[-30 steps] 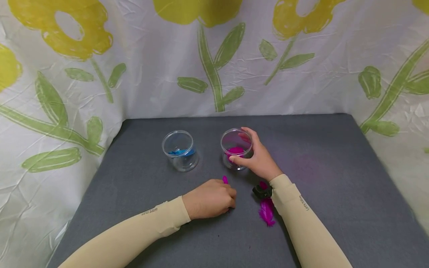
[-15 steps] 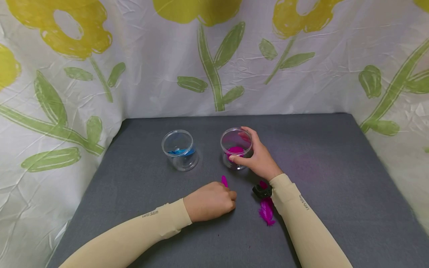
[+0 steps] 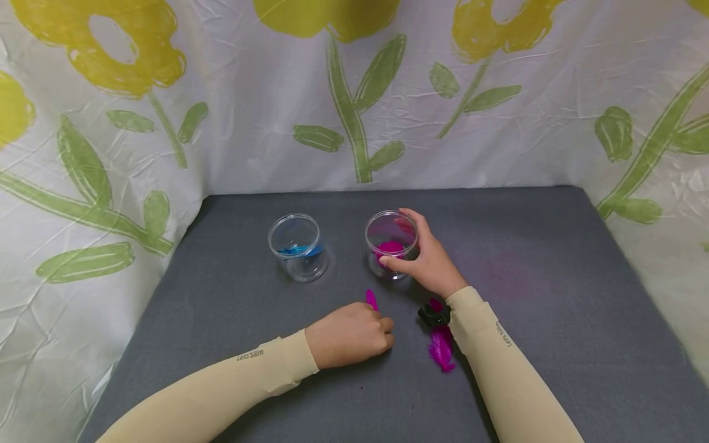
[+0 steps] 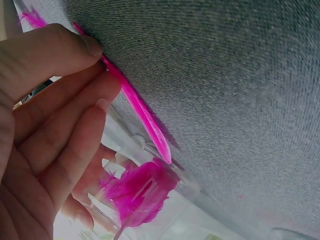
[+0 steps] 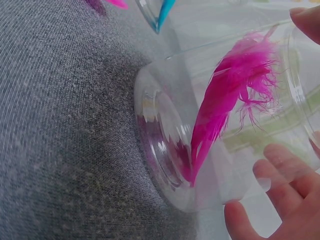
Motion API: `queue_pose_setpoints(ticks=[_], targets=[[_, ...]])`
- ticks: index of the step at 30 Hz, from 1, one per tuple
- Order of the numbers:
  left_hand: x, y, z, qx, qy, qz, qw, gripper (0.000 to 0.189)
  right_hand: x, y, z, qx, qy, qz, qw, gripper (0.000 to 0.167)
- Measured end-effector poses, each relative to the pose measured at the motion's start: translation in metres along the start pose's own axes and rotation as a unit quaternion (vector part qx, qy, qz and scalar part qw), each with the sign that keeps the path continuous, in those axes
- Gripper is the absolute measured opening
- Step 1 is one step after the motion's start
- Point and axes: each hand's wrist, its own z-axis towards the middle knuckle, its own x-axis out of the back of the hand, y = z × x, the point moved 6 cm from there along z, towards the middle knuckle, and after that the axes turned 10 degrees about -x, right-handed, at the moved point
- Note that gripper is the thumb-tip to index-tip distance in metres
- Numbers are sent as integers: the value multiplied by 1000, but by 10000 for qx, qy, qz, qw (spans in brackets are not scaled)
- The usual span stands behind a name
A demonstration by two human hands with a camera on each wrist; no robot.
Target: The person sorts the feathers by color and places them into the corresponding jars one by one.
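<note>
Between thumb and fingertips, my left hand [image 3: 350, 335] pinches a magenta feather [image 4: 142, 112] low over the cloth; its pale tip sticks out past the fingers. My right hand [image 3: 432, 261] grips a clear round jar [image 3: 382, 226] from the right side, thumb in front and fingers behind. Inside this jar leans another magenta feather [image 5: 227, 90], seen through the wall in the right wrist view. The jar stands upright on the table. A third magenta feather [image 3: 441, 349] lies beside my right sleeve, partly hidden by the wrist camera.
Left of the gripped jar stands a second clear jar [image 3: 295, 229] with a blue feather [image 3: 301, 251] in it. Both stand on a dark grey cloth-covered table [image 3: 526, 326]. A white curtain [image 3: 249, 141] with painted yellow flowers hangs behind it.
My left hand has shifted slightly toward me and to the right, with the feather in its fingers. My right hand and the jar have stayed in place.
</note>
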Motion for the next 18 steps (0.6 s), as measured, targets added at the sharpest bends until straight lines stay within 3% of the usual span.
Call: queue_pose_setpoints(ticks=[6,18], targets=[[2,2,2,1,126,205,9997,16,1,-1,0,12,9,-45,10000,102],[-1,4,7,70,42,151,9999,12,0,1,1,5,-22,-30,10000,102]])
